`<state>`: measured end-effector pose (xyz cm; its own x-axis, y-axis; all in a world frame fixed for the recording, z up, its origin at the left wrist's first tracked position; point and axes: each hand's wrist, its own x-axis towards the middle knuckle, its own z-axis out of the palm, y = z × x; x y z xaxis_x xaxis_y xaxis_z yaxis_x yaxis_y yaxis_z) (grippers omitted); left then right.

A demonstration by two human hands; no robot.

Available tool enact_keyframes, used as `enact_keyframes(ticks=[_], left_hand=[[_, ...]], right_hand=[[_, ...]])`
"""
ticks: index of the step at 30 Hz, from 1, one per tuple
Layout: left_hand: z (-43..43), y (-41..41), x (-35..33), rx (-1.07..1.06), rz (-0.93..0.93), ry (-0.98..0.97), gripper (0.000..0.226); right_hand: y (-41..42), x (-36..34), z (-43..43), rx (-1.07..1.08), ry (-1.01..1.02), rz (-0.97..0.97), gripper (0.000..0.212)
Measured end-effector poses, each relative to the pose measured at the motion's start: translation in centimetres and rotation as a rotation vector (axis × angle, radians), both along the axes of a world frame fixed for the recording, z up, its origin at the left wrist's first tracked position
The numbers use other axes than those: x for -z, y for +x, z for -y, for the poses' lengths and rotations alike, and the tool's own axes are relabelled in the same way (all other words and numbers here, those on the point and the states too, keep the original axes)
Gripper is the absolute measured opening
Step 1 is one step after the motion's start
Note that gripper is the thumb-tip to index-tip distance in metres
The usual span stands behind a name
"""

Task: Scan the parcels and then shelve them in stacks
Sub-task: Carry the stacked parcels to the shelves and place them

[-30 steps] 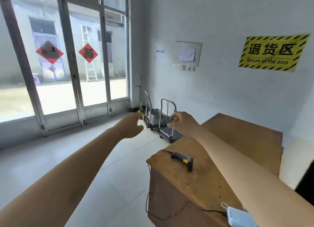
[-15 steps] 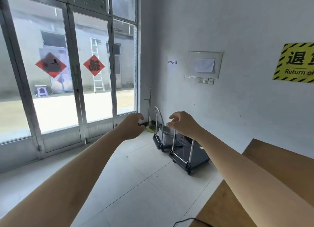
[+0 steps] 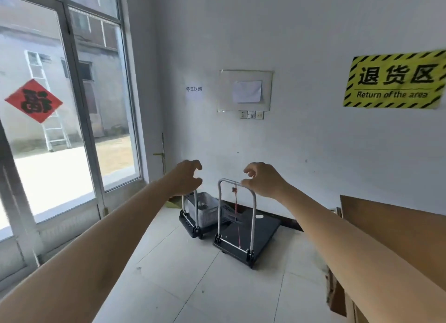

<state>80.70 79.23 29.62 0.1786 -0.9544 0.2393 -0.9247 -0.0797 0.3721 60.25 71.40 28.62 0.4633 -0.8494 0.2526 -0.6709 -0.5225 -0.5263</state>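
Head view: two bare arms reach out over the white tiled floor [image 3: 193, 286]. The left hand [image 3: 185, 177] and the right hand [image 3: 263, 180] are apart, with fingers loosely bent and nothing in them. The right hand sits in front of the silver handle of the black flat trolley [image 3: 263, 228] and hides a bit of the bar; I cannot tell if it touches. A grey plastic basket [image 3: 205, 209] rides on a second trolley just behind, partly hidden by the left hand. The brown wooden table [image 3: 391, 231] is cut off at the right edge. Where the parcels are cannot be told from here
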Motion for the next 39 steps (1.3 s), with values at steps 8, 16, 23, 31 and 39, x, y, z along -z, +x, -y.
enact_keyframes(ticks=[8, 16, 23, 31, 39], left_hand=[[19.7, -3.8, 1.0, 0.372, -0.004, -0.004, 0.042], [36.5, -17.1, 2.6, 0.751, 0.044, 0.045, 0.046], [44.5, -31.6, 3.4, 1.092, -0.001, 0.127, 0.045], [41.6, -47.6, 5.2, 1.618, -0.07, 0.258, 0.04], [30.7, -53.3, 13.1, 1.981, 0.119, 0.572, 0.035]], right_hand=[[-4.3, 0.7, 12.4, 0.344, -0.043, -0.167, 0.046], [-17.0, 1.1, 20.7, 0.73, 0.018, -0.146, 0.044], [-28.0, 2.0, 16.6, 1.19, 0.1, -0.162, 0.039], [-31.9, 4.9, 4.8, 1.825, 0.212, -0.082, 0.041], [-27.1, 11.1, -2.3, 2.221, 0.296, 0.113, 0.042]])
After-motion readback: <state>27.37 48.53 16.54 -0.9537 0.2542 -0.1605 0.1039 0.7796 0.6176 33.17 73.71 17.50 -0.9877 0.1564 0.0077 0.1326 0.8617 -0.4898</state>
